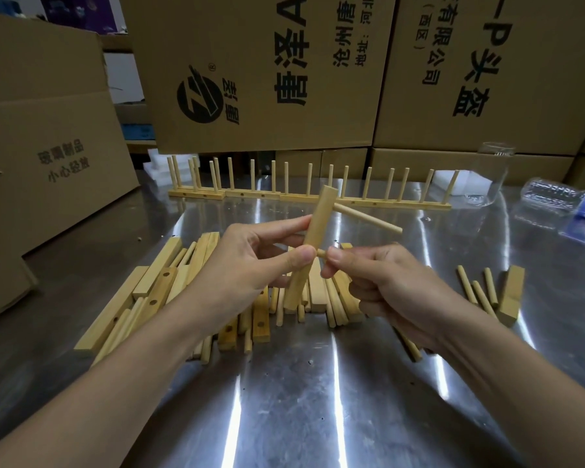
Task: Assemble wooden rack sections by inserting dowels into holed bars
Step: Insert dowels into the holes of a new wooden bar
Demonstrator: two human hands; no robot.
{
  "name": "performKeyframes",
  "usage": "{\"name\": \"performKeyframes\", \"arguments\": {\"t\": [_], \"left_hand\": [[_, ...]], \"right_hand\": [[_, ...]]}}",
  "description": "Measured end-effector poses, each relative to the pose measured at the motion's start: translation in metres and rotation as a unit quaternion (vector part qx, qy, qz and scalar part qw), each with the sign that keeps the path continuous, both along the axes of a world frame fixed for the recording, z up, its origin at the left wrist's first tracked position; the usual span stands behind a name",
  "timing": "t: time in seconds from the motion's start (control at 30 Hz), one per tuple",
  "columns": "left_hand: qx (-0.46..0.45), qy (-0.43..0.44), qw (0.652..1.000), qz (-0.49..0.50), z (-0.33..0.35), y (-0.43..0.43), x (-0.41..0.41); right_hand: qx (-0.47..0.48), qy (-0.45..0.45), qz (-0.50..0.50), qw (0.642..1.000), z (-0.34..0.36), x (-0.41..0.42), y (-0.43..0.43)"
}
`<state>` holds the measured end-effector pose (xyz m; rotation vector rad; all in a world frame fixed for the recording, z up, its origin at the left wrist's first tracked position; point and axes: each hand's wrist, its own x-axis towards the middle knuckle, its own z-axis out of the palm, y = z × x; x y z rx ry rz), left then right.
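1. The counter (284, 400) is bare polished steel, with bright streaks of ceiling light across it.
2. Two bare forearms reach in over it. The left hand (257, 255) has its thumb and fingers wrapped round the held bar (313, 231), which stands nearly upright in the air above the pile.
3. One seated dowel (368, 217) juts from the upper part of that bar towards the right.
4. The right hand (379, 282) pinches a second dowel (321, 253) between thumb and forefinger, the other fingers curled. Only its short tip shows, right at the bar's side about halfway up.
5. Under the hands lies a loose pile (169, 292) of bars and dowels, too overlapped to count. Several bars show drilled holes.
6. Off to the right, apart from the pile, are three spare dowels (480, 292) and one lone bar (514, 293) just beside them.
7. Further back is a row of finished sections (308, 194). I count eighteen upright dowels, three to a bar, so six sections. The two at the left end stand one behind the other.
8. At the right end of the row there is one clear glass jar (490, 173), upright, and one plastic bottle (554, 201) on its side.
9. White foam blocks (156, 162) sit behind the row.
10. Cardboard boxes wall the place in: a left box (48, 130) standing on the counter, and stacked printed boxes (267, 72) behind.
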<state>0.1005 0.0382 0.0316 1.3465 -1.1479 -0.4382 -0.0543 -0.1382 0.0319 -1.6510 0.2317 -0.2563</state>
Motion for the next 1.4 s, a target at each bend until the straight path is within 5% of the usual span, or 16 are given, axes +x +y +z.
{"name": "performKeyframes", "arguments": {"t": [0.1,0.23,0.57,0.83,1.1,1.4], "left_hand": [[0.021,0.011,1.0,0.019,0.001,0.001,0.006],[0.038,0.075,0.995,0.052,0.0,-0.001,0.008],[-0.01,0.134,0.984,0.119,0.001,-0.001,0.012],[0.002,0.083,0.991,0.101,-0.001,-0.008,-0.005],[0.008,0.095,0.992,0.077,-0.011,-0.016,-0.027],[0.029,0.032,0.998,0.042,0.0,-0.009,-0.033]], "right_hand": [[-0.183,-0.059,-0.057,0.98,-0.003,0.002,0.005],[-0.46,-0.127,-0.171,0.862,-0.009,0.002,0.004],[-0.481,-0.095,-0.262,0.831,-0.013,-0.001,-0.01],[-0.664,-0.145,-0.204,0.704,-0.014,0.011,0.016],[-0.692,-0.17,-0.133,0.689,-0.01,0.009,0.035],[-0.496,-0.171,-0.077,0.848,-0.008,0.007,0.04]]}}
